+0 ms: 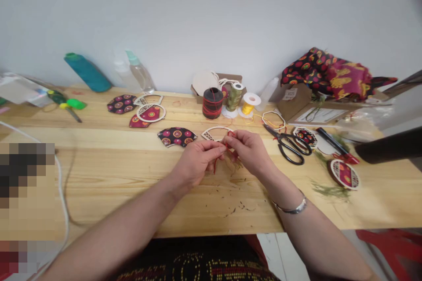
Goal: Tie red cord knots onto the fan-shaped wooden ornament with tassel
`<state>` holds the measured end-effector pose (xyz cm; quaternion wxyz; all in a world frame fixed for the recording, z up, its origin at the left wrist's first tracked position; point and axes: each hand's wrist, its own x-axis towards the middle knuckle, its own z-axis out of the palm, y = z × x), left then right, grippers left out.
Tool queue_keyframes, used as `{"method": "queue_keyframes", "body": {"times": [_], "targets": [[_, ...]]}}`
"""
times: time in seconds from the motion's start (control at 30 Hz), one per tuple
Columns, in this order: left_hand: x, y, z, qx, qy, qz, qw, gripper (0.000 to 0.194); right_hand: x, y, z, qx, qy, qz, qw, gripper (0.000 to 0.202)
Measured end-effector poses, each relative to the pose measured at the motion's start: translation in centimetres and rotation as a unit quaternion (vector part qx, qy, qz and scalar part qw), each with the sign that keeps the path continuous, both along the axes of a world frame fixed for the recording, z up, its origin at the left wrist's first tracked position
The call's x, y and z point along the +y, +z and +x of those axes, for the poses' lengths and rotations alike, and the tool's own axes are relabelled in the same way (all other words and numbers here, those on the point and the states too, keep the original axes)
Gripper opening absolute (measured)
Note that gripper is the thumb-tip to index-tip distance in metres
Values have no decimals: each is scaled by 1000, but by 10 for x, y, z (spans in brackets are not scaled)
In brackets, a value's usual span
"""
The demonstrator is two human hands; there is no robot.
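Left hand (194,161) and right hand (249,151) meet mid-scene above a wooden surface (112,184), fingertips pinching a thin red cord (215,167). Just beyond lies a pale fan-shaped frame (207,133); left, a patterned fan-shaped piece (177,136); right, black-handled scissors (280,137).

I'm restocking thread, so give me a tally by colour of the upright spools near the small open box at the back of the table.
Black-and-red spool: 1
Green spool: 1
Yellow spool: 1
Total: 3
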<state>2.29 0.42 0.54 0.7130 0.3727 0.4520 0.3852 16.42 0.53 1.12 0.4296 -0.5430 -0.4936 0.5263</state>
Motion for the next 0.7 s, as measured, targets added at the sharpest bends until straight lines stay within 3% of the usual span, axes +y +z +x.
{"method": "queue_keyframes", "body": {"times": [0.3, 0.57, 0.7], "targets": [[3, 0, -1, -27, 39, -24, 999, 14, -1, 6, 2, 33, 53, -44, 997, 24], [2, 3, 0, -31, 41, -32, 998, 10, 1, -3, 1, 19, -2, 24, 1000, 11], [1, 3, 0, -46, 38, -36, 998, 11, 2, -3, 2, -44, -8, 69, 997, 8]]}}
